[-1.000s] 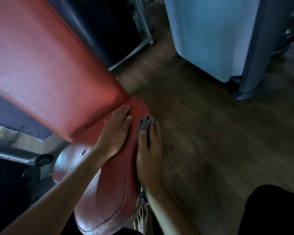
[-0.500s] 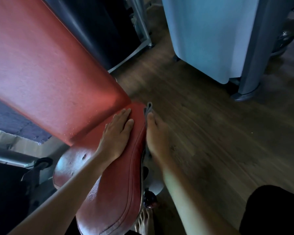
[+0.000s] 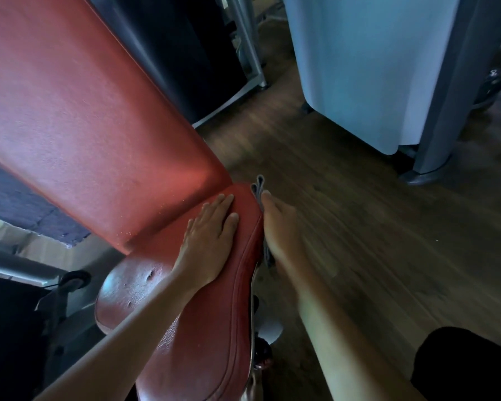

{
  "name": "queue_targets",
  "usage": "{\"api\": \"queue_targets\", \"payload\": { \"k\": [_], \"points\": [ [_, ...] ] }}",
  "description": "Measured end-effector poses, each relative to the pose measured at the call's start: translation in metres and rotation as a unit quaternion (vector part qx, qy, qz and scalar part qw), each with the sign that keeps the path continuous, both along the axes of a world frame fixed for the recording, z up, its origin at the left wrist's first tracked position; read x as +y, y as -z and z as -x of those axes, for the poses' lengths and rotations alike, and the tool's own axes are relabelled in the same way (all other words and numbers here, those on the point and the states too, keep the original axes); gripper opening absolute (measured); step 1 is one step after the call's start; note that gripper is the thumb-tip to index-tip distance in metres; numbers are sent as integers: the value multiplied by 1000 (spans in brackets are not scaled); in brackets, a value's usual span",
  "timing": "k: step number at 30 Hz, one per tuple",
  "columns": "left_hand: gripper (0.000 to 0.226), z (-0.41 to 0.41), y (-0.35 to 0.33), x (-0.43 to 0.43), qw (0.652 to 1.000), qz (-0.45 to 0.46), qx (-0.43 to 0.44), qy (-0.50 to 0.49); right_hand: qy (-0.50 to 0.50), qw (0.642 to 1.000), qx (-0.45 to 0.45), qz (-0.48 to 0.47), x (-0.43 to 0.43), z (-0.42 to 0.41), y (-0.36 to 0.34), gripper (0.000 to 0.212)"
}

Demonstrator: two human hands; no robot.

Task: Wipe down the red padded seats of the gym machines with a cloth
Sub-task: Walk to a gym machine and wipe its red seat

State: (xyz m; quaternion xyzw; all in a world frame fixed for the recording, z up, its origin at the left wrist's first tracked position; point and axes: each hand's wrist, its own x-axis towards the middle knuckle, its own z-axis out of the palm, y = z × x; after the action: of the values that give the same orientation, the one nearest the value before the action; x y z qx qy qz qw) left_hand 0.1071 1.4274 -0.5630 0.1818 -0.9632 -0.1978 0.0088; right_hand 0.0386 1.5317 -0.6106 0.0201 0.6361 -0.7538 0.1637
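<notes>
Cloth [image 3: 260, 190] pressed by right hand [image 3: 281, 227] (flat) against seat [image 3: 214, 328] edge.

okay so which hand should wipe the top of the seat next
Right hand: it already presses the cloth against the seat edge. The left hand lies flat and empty on top.

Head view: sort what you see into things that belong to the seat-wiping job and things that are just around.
Job:
red seat pad
red backrest pad
grey cloth, pressed to the seat's side edge by the right hand
left hand, flat on the seat

Just around:
wooden floor
pale blue-grey machine shroud
</notes>
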Motion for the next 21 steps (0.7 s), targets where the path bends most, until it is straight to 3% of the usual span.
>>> {"api": "queue_targets", "payload": {
  "k": [3, 9, 14, 21],
  "points": [
    [50, 1, 0, 0, 1000, 0, -9, -5, 1, 999, 50, 21, 17, -28, 2, 31],
    [51, 2, 3, -3, 1000, 4, -18, 5, -24, 998, -55, -32, 1, 19, -24, 51],
    [53, 7, 4, 4, 999, 24, -38, 23, -4, 999, -48, -10, 34, -22, -17, 41],
    [54, 9, 4, 3, 998, 35, -45, 29, 20, 996, -85, -12, 7, -6, -20, 37]
  ]
}}
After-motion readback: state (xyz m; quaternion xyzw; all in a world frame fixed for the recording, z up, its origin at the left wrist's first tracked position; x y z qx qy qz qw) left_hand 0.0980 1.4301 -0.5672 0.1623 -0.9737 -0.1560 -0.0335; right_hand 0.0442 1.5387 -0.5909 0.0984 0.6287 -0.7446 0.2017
